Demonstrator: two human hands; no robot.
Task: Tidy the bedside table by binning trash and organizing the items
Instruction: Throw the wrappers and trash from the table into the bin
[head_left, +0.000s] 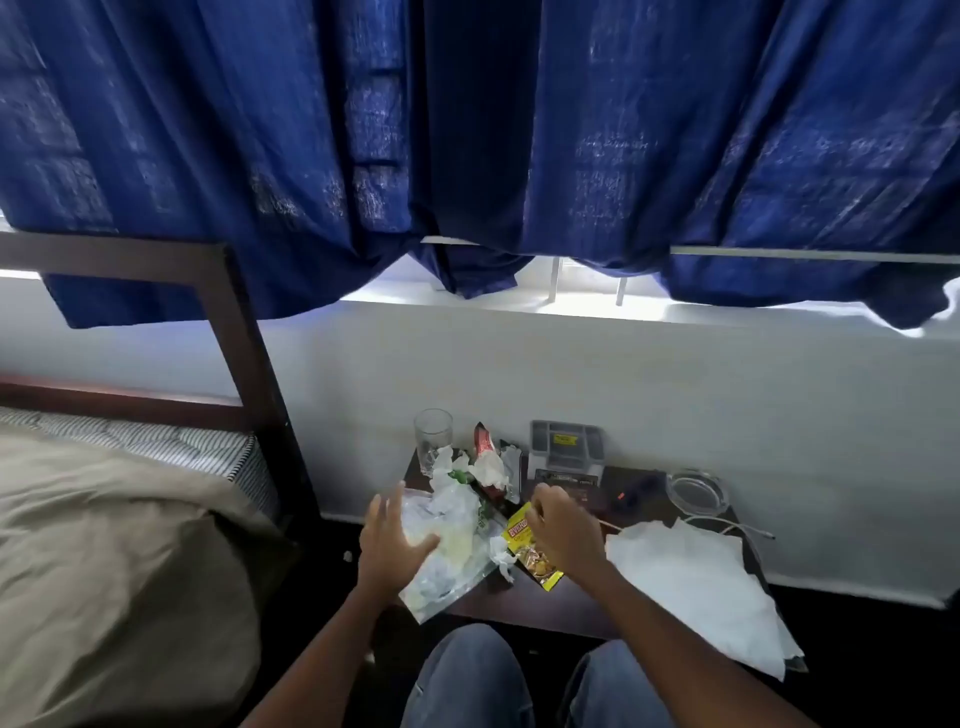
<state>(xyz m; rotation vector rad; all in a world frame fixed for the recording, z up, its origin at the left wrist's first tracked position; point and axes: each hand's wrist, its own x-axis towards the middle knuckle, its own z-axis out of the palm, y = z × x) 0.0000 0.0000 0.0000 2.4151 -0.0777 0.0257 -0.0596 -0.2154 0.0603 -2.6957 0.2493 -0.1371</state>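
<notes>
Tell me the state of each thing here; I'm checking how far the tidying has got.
Glass: upright, looks empty.
Plastic bag: crumpled, open left hand over it.
Yellow packet: lying flat, pinched by right hand.
Ashtray: upright, looks empty.
White paper: spread out, overhanging the table edge.

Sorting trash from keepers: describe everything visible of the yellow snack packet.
The yellow snack packet is glossy plastic, red-banded lettering on top, a clear window showing golden pieces. It lies flat, slanted, on the dark bedside table. The right hand pinches its upper end; crumpled white paper touches its left edge.
</notes>
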